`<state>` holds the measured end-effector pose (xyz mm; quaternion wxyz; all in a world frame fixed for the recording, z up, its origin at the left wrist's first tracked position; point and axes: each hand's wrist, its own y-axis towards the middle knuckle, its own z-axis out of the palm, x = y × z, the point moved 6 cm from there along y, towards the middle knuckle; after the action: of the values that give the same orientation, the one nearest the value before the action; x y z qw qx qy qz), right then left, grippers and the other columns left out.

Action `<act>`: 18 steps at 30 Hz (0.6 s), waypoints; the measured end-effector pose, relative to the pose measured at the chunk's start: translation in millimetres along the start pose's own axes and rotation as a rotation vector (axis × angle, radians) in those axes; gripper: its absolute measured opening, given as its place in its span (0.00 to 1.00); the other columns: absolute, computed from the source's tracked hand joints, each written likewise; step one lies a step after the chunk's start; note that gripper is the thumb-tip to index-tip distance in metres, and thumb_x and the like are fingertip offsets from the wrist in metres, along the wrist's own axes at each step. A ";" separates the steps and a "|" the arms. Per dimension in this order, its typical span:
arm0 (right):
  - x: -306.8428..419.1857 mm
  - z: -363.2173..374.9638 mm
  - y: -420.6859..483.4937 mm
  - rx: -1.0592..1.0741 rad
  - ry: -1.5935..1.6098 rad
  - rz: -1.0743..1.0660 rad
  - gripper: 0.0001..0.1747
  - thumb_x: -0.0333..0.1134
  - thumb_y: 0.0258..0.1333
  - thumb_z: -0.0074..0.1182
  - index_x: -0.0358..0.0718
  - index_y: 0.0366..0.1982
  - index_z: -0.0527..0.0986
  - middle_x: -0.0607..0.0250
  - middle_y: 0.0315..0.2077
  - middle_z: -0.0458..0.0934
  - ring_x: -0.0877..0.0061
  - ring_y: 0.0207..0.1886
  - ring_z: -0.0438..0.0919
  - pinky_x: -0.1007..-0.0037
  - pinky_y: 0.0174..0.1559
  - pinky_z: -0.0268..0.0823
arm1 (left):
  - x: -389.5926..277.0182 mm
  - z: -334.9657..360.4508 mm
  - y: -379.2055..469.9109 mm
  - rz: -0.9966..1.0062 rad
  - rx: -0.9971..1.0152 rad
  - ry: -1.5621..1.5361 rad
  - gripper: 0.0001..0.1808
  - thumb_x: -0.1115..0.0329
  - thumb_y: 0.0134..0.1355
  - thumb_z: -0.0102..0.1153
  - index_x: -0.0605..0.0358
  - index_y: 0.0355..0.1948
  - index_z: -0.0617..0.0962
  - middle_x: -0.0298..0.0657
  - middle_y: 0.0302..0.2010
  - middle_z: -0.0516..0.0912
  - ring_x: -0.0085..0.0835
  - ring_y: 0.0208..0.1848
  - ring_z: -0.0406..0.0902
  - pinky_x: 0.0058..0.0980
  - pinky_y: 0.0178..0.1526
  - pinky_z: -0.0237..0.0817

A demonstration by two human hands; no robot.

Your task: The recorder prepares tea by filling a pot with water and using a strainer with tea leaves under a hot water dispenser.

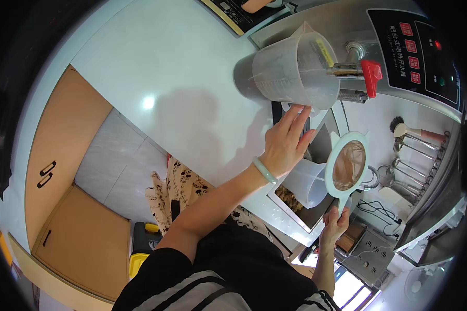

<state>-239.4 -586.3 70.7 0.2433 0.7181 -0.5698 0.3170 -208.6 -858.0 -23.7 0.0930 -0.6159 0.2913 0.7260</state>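
A large translucent plastic measuring jug (278, 74) stands beneath the red-levered tap (369, 77) of a steel water boiler. My left hand (282, 145), a pale green bangle on its wrist, is at the jug's near side. Its fingertips overlap the handle area, with the thumb spread away; whether they touch is unclear. In my right hand (336, 225) is the handle of a pale green fine-mesh strainer (349, 165), raised and tilted. Behind the strainer, a second translucent plastic jug (301, 180) stands over the sink (321, 144), partly hidden.
The white countertop (171, 66) runs off to the left. An induction cooker (237, 13) sits at the back. Brown matter (290, 198) lies in the sink by the second jug. A brush (416, 132) and several metal utensils hang at right. Wooden cabinets (62, 140) stand at left.
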 end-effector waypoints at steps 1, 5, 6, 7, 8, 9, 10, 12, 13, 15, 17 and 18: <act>1.3 1.2 -0.5 0.005 0.047 -0.006 0.12 0.35 0.56 0.51 0.40 0.26 0.62 0.73 0.14 0.63 0.89 0.15 0.60 0.85 0.18 0.53 | 1.5 2.0 3.3 0.005 0.000 -0.029 0.21 0.68 0.52 0.58 0.63 0.47 0.71 0.47 0.45 0.73 0.41 0.39 0.75 0.29 0.36 0.69; 6.7 2.5 0.3 -0.001 0.075 -0.036 0.12 0.36 0.56 0.50 0.40 0.26 0.61 0.72 0.13 0.62 0.89 0.15 0.60 0.85 0.18 0.52 | 3.4 7.7 11.6 0.011 0.014 -0.044 0.14 0.70 0.53 0.58 0.63 0.39 0.73 0.44 0.36 0.76 0.39 0.30 0.76 0.30 0.30 0.68; 8.4 3.2 0.1 -0.002 0.076 -0.031 0.12 0.36 0.56 0.50 0.40 0.26 0.61 0.72 0.13 0.62 0.89 0.15 0.60 0.85 0.18 0.52 | 3.1 8.4 13.0 0.009 0.019 -0.042 0.14 0.70 0.53 0.58 0.63 0.39 0.73 0.44 0.36 0.76 0.39 0.30 0.76 0.30 0.30 0.68; 11.5 5.3 0.1 0.009 0.045 -0.041 0.12 0.36 0.58 0.48 0.40 0.25 0.60 0.73 0.13 0.60 0.89 0.15 0.58 0.84 0.18 0.51 | 2.1 8.9 14.2 0.021 0.023 -0.018 0.11 0.71 0.53 0.57 0.63 0.37 0.73 0.43 0.34 0.76 0.38 0.28 0.76 0.29 0.28 0.67; 13.1 6.8 -0.2 0.020 0.013 -0.050 0.13 0.36 0.59 0.46 0.41 0.24 0.59 0.74 0.14 0.58 0.89 0.14 0.55 0.83 0.18 0.50 | 1.4 9.5 15.1 0.034 0.027 0.006 0.09 0.71 0.52 0.57 0.62 0.34 0.73 0.42 0.32 0.76 0.37 0.26 0.75 0.29 0.26 0.66; 11.7 6.4 0.1 0.019 0.015 -0.048 0.13 0.36 0.59 0.46 0.41 0.24 0.59 0.74 0.14 0.58 0.89 0.14 0.55 0.83 0.18 0.50 | 1.8 10.4 16.4 0.034 0.030 0.008 0.09 0.71 0.52 0.57 0.62 0.34 0.73 0.42 0.32 0.76 0.37 0.26 0.75 0.29 0.26 0.66; 10.1 6.7 0.7 0.037 0.052 -0.065 0.13 0.36 0.58 0.47 0.40 0.24 0.60 0.73 0.14 0.59 0.89 0.14 0.56 0.84 0.18 0.51 | 0.6 9.8 17.5 0.062 0.006 0.028 0.08 0.72 0.52 0.58 0.62 0.32 0.74 0.41 0.30 0.76 0.37 0.24 0.75 0.29 0.25 0.66; 9.3 5.9 2.4 0.054 0.094 -0.080 0.13 0.37 0.57 0.48 0.40 0.25 0.60 0.73 0.14 0.60 0.89 0.14 0.56 0.84 0.18 0.52 | -1.5 9.0 17.8 0.093 -0.014 0.052 0.07 0.72 0.52 0.58 0.62 0.30 0.74 0.40 0.28 0.76 0.37 0.23 0.74 0.28 0.24 0.65; 9.8 7.0 3.7 0.084 0.101 -0.088 0.12 0.34 0.55 0.51 0.39 0.25 0.62 0.72 0.16 0.63 0.88 0.16 0.60 0.85 0.19 0.54 | -1.7 8.7 17.4 0.094 -0.021 0.059 0.07 0.73 0.51 0.58 0.62 0.30 0.74 0.40 0.28 0.76 0.37 0.23 0.75 0.28 0.24 0.65; 10.2 7.4 3.7 0.106 0.115 -0.096 0.11 0.32 0.52 0.54 0.39 0.26 0.63 0.71 0.17 0.66 0.88 0.18 0.63 0.85 0.21 0.56 | -3.9 7.7 16.8 0.103 -0.021 0.067 0.07 0.74 0.51 0.58 0.62 0.30 0.74 0.40 0.28 0.76 0.37 0.23 0.75 0.28 0.24 0.65; 7.0 6.6 2.5 0.112 0.035 -0.053 0.11 0.30 0.49 0.56 0.38 0.25 0.64 0.69 0.18 0.68 0.87 0.19 0.65 0.84 0.24 0.59 | -6.5 2.7 14.3 0.097 -0.008 0.052 0.07 0.75 0.50 0.59 0.61 0.31 0.74 0.41 0.29 0.77 0.37 0.23 0.75 0.28 0.23 0.65; 8.3 6.8 1.7 0.127 0.033 -0.057 0.10 0.28 0.49 0.55 0.38 0.25 0.64 0.67 0.21 0.70 0.87 0.21 0.66 0.83 0.26 0.59 | -4.7 1.6 11.1 0.104 -0.006 0.061 0.07 0.75 0.50 0.59 0.62 0.31 0.75 0.42 0.30 0.78 0.37 0.23 0.75 0.28 0.23 0.65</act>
<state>-238.6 -597.0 72.1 0.2155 0.7427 -0.5237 0.3573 -214.4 -865.1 -15.7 0.0445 -0.6222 0.3232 0.7116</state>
